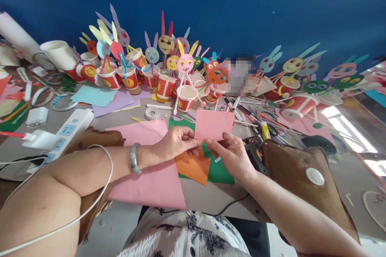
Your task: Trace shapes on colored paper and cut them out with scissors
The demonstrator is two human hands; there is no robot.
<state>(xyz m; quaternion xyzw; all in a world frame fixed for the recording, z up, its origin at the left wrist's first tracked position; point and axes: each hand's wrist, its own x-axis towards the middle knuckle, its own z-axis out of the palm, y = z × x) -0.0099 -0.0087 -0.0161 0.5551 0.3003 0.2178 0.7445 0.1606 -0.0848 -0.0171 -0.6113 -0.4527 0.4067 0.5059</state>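
Observation:
A small pink sheet of paper point(214, 124) is held up between my two hands, above the table. My left hand point(181, 142) pinches its lower left corner between thumb and fingers. At the lower right edge, my right hand point(232, 152) grips it the same way. Beneath them lie a green sheet point(221, 172) and an orange piece of paper point(194, 168). A large pink sheet point(147, 184) spreads under my left forearm. Just behind the held paper stands a red and white paper cup point(187, 98) with a pink rabbit face point(185, 63).
Rabbit-faced paper cups line the blue wall. A power strip point(68, 132) with chargers stands at left, and a white cable point(105, 184) loops over my left arm. Tape point(151, 113), a glue stick point(265, 130), pens and scissors lie about. A brown cushion-like object point(289, 168) sits at right.

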